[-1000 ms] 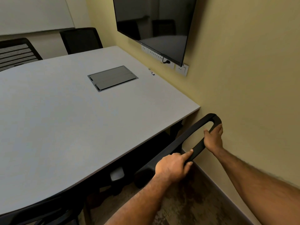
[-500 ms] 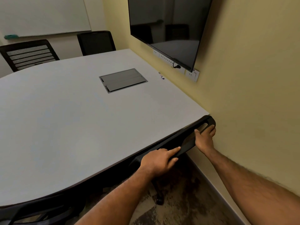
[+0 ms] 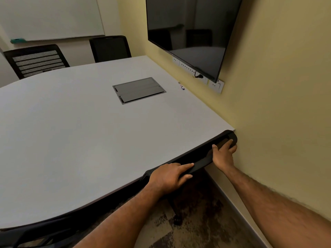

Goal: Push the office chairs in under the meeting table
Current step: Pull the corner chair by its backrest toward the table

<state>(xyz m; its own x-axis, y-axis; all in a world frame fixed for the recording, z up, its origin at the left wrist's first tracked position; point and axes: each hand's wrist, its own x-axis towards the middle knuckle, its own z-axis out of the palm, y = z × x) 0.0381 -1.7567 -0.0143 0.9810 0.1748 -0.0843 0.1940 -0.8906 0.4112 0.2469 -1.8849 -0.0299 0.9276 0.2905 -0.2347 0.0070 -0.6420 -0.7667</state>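
At the far left, behind the counter (image 3: 75, 133), a mesh-backed chair (image 3: 38, 61) stands close to the far edge, and a second dark chair (image 3: 110, 48) stands just to its right, both with only their backrests showing. A third chair's dark frame (image 3: 32, 235) peeks out low at the near left, under the counter's curved rim.

In the middle, the left hand (image 3: 169, 177) lies flat over the top rail of the near chair's backrest (image 3: 198, 162), fingers stretched along it and thumb tucked beneath — a resting press more than a full wrap. That backrest sits tight against the counter's near edge, so the seat looks to be tucked well under. A caster (image 3: 177, 219) shows on the patterned carpet (image 3: 202, 230) below.

Further right, the right hand (image 3: 223, 153) is closed around the rail near its corner, fingers curled into the handle opening, just beside the yellow wall (image 3: 279, 108).

The chair probably rolls easily yet carries some weight; on carpet the casters may drag or swivel, so it could yaw towards the wall. The rigid top rail seems the best place to hold — two hands set apart steer it, whereas the back panel below would probably flex. With the rail at the counter's edge, fingers could get pinched there.
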